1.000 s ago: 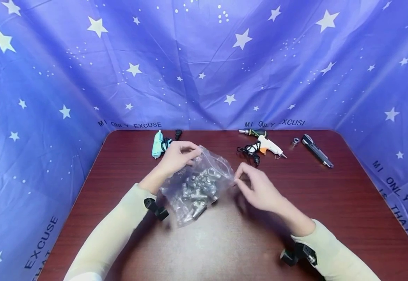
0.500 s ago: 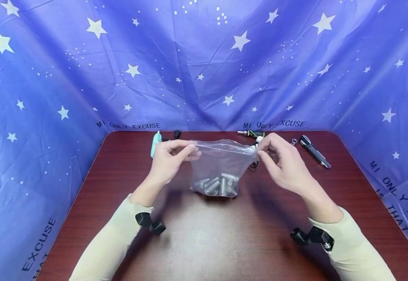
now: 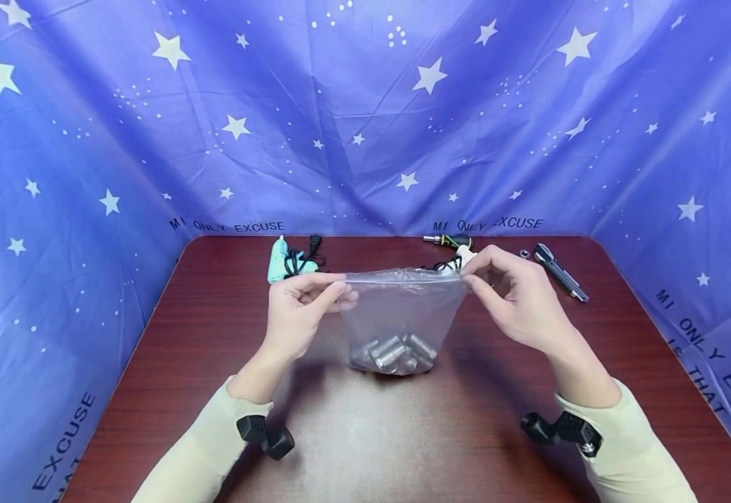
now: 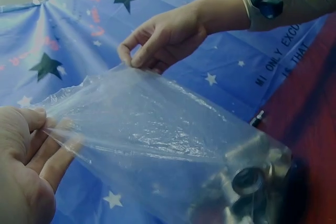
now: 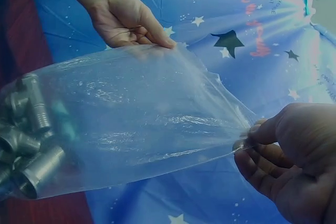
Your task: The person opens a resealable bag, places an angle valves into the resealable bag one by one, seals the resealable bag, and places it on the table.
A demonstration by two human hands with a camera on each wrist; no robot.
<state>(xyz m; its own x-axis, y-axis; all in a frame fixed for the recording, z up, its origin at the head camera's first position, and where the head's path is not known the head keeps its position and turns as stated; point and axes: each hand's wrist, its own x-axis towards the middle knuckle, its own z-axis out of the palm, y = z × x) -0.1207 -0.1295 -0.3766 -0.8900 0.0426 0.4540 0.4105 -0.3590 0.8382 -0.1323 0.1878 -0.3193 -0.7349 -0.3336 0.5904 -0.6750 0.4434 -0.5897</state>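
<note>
A clear zip-top plastic bag (image 3: 397,311) hangs upright between both hands, its top edge stretched sideways. Several metal sockets (image 3: 397,353) lie heaped in its bottom; in the right wrist view the sockets (image 5: 39,169) show as shiny hollow cylinders. My left hand (image 3: 302,307) pinches the bag's top left corner between thumb and fingers. The opposite top corner is pinched by my right hand (image 3: 516,297). In the left wrist view the bag (image 4: 152,124) spans from one hand to the other, its film creased toward the pinched corners.
Behind my left hand lies a light-blue glue gun (image 3: 277,260) with a black cord. A white glue gun (image 3: 466,255), partly hidden, and a screwdriver (image 3: 450,240) lie behind my right hand. Farther right are a small metal socket (image 3: 524,254) and a utility knife (image 3: 560,272) on the red-brown table (image 3: 630,363).
The bag has swung from lying tilted to hanging upright, its sockets sliding to the bottom. My right hand rose and spread outward, pulling the top edge taut; both hands then lowered slightly.
</note>
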